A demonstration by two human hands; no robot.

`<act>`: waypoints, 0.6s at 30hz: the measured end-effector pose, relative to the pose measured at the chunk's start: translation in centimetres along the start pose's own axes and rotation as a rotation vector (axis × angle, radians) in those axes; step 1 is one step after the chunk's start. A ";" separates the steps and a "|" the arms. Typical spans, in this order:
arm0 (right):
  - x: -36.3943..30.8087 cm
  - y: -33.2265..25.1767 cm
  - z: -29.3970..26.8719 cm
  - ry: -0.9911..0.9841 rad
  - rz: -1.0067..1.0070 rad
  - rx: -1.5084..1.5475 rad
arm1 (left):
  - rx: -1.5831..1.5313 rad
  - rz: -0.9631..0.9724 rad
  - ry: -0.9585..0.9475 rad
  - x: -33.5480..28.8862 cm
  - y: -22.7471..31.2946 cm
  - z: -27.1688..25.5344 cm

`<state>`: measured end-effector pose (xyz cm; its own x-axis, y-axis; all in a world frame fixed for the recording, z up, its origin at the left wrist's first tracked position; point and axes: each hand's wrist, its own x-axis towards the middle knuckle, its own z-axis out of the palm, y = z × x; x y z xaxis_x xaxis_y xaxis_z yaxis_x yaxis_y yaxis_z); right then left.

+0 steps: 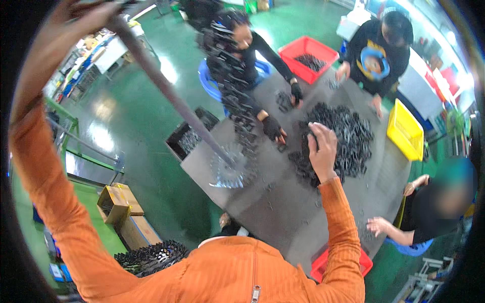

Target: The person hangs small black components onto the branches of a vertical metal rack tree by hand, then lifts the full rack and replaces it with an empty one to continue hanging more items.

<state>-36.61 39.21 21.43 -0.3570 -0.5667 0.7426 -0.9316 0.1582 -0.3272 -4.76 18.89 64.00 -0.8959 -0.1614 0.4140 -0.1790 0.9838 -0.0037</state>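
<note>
My left hand (68, 25) is raised at the upper left, closed at the upper end of a long brownish pole (174, 98); its fingers are blurred and partly cut off. The pole slants down to a ring of shiny metal hooks (230, 169) at the table's left corner. Beside it, a blurred column of black parts (235, 91) rises from the ring. Over a heap of small black parts (348, 136), my right hand (323, 151) hovers with loosely bent fingers. Thumb and fingers are apart, and I see nothing held between them.
Three co-workers sit or stand around the grey table (273, 212); one wears black fingerless gloves (273, 126). Around its edge are a red bin (308, 58), a yellow bin (405, 130) and another red bin (317, 266). A dark box (177, 146) and cartons (136, 227) lie left.
</note>
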 end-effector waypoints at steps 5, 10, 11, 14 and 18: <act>15.4 -13.8 -7.9 0.434 -0.285 0.249 | 0.111 0.210 0.139 -0.2 0.5 0.4; 21.0 -22.5 -10.2 0.422 -0.185 0.503 | 0.066 0.256 0.016 0.3 1.5 0.3; 21.6 -23.5 -9.9 0.414 -0.165 0.528 | 0.077 0.260 0.012 0.4 1.6 0.2; 23.1 -24.6 -9.6 0.398 -0.173 0.438 | 0.148 0.316 0.037 0.5 2.1 -0.1; 23.7 -24.7 -9.3 0.360 -0.112 0.479 | 0.238 0.376 0.035 0.9 4.1 -0.8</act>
<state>-22.75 29.39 52.57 -0.3366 -0.2369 0.9114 -0.8605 -0.3156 -0.3999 -6.03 22.83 65.07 -0.9029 0.2111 0.3745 0.0642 0.9276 -0.3680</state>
